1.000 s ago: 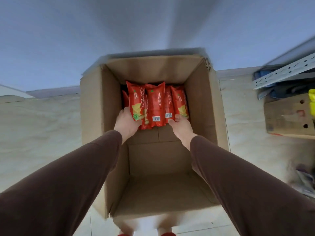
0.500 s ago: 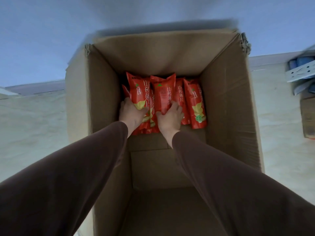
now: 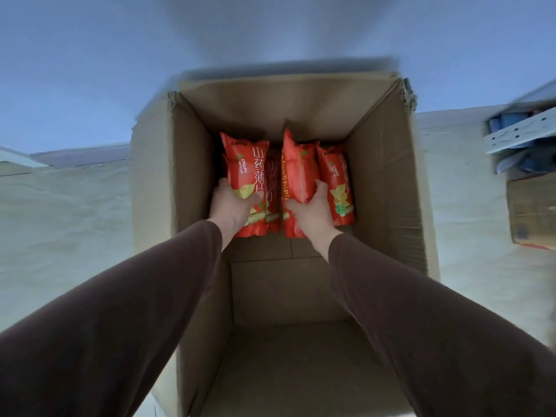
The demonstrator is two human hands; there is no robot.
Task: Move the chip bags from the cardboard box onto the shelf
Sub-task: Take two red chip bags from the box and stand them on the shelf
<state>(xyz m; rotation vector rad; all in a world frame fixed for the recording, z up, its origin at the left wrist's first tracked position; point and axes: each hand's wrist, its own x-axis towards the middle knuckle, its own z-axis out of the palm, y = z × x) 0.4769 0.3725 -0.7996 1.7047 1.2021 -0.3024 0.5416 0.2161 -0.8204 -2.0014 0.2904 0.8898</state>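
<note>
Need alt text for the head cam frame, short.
Seen from above, a person's left hand and right hand each grip a red chip bag inside an open cardboard box. More red bags stand between and beside them at the far wall; a metal shelf shows at right.

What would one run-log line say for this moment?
left hand: gripping red chip bag | right hand: gripping second bag | both bags inside cardboard box | shelf: not reached
</note>
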